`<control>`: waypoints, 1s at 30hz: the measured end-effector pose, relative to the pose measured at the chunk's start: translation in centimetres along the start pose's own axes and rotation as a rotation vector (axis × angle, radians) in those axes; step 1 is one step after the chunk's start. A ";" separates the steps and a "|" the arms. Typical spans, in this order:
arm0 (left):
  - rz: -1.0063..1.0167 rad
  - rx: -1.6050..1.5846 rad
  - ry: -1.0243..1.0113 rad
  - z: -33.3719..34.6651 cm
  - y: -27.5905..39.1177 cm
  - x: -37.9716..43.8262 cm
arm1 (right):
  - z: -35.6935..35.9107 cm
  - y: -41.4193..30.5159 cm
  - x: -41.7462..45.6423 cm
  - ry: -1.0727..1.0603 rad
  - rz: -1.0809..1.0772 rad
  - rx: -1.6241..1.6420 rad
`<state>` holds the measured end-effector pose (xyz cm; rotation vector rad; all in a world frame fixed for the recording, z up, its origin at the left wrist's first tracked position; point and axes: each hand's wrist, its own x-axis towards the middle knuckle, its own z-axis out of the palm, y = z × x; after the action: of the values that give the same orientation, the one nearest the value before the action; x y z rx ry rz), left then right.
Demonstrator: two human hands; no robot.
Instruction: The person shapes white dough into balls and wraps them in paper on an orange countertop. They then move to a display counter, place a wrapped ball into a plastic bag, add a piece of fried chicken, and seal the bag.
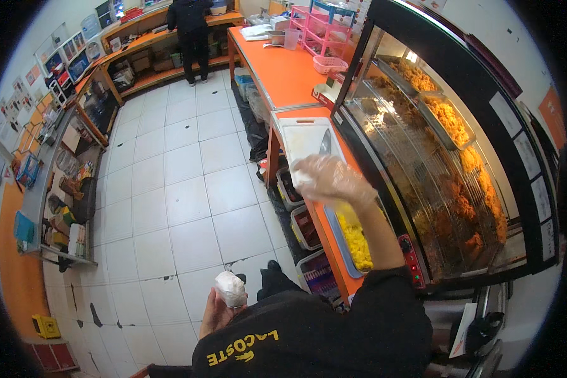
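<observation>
My left hand [214, 313] grips a rounded bundle wrapped in white paper [231, 288] close to my body; what is inside is hidden. Over the near end of a white plastic cutting board [307, 130] is my right hand [330, 179], in a clear plastic glove. It is blurred, its fingers bent downward, and whether it holds anything cannot be seen. A knife blade [326, 141] lies on the board, partly covered by that hand. Beneath my right forearm, a tray [331, 222] on the orange counter holds yellow food pieces [352, 234].
A lit glass display warmer [406, 156] with fried chicken [446, 118] borders the counter [307, 85] on the right. Bins [307, 227] sit below it. Farther off are pink stacked baskets [319, 30] and a person [189, 38]. A steel table [52, 141] stands left across the tiled floor [184, 165].
</observation>
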<state>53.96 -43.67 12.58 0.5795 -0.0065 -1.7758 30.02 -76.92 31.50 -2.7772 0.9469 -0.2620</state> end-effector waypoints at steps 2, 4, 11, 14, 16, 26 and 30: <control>0.046 0.137 0.009 0.5 1.9 2.1 | -0.1 5.8 2.5 0.043 0.155 -0.117; 0.071 0.248 -0.004 1.6 4.3 4.7 | -0.1 13.2 5.7 0.097 0.219 -0.382; 0.008 0.254 -0.111 4.0 14.8 17.8 | -4.5 27.5 14.6 0.244 0.697 -0.795; 0.009 0.336 -0.112 5.9 20.1 22.9 | -5.0 31.0 18.0 0.134 0.770 -1.031; 0.042 0.401 -0.099 6.3 23.3 26.2 | -4.0 34.8 18.0 0.200 0.745 -1.180; 0.059 0.405 0.036 5.0 34.3 37.3 | -6.6 27.4 20.6 0.326 1.166 -0.769; -0.037 0.523 0.068 5.0 39.2 42.9 | -5.3 26.2 21.4 0.431 1.350 -0.590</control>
<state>80.43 -95.70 12.52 1.0181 -0.4252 -1.7918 30.18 -111.14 32.56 -1.7518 3.0324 -0.3641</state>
